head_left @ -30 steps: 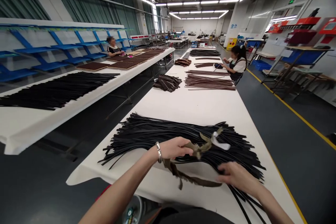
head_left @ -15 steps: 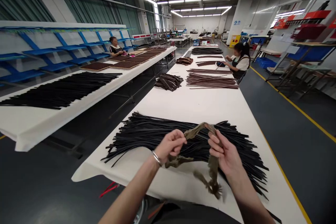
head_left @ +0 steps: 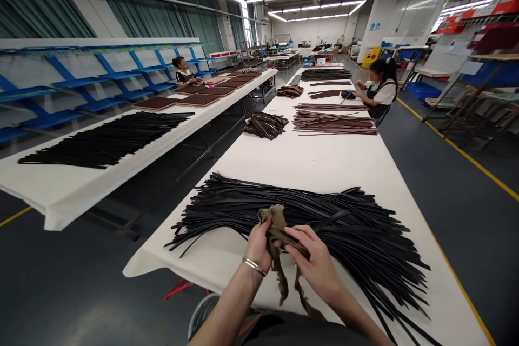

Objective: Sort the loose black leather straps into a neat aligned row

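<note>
Olive strip: A crumpled olive-green fabric strip is being held bunched over the near edge of the black pile, with its 2 ends hanging free, apparently so that they stay off the pile.

Left hand: The left hand, circled by a thin silver bangle, is being clamped on the bunch from below.

Right hand: The right hand is being closed on the same bunch, right beside the left.

Black strips: Long, flat black leather strips are being kept fanned under the hands, seemingly for easy separate access.

Table: A long white-topped work table is being used to support them.
</note>
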A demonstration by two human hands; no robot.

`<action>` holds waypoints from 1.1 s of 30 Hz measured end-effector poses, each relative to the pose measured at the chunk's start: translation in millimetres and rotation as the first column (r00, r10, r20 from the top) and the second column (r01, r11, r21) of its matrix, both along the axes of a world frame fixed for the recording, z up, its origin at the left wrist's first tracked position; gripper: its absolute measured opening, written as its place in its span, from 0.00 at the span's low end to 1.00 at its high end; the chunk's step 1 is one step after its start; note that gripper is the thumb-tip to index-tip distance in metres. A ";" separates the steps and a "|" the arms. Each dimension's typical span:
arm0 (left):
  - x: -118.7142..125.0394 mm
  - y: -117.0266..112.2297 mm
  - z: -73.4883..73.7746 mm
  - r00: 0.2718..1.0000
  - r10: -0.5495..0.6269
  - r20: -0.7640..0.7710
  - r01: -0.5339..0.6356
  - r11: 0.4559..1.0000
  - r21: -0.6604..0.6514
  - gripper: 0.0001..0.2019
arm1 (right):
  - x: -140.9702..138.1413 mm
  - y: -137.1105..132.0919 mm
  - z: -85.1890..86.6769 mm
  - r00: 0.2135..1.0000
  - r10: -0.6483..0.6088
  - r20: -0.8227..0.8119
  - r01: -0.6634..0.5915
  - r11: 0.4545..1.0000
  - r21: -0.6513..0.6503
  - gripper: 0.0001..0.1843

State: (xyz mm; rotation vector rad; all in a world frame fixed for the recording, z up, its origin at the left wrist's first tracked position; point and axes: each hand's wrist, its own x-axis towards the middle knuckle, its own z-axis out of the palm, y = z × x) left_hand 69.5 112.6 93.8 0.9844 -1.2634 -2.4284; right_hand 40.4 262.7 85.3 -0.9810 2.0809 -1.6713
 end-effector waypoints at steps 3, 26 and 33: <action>2.9 -9.5 7.9 0.988 -0.151 0.020 0.151 0.989 -0.002 0.12 | -19.9 14.5 -3.6 0.972 0.118 0.204 -0.106 0.992 -0.069 0.12; 6.1 22.6 -15.7 0.922 -0.312 0.230 0.340 0.363 -0.867 0.11 | -17.2 -6.1 -11.2 0.986 -0.033 -0.164 0.123 0.809 0.575 0.19; 16.3 21.5 -27.4 0.955 -0.246 0.165 0.271 0.503 -0.821 0.16 | -8.6 -19.3 -40.8 0.788 -0.055 0.613 -0.075 0.980 0.185 0.25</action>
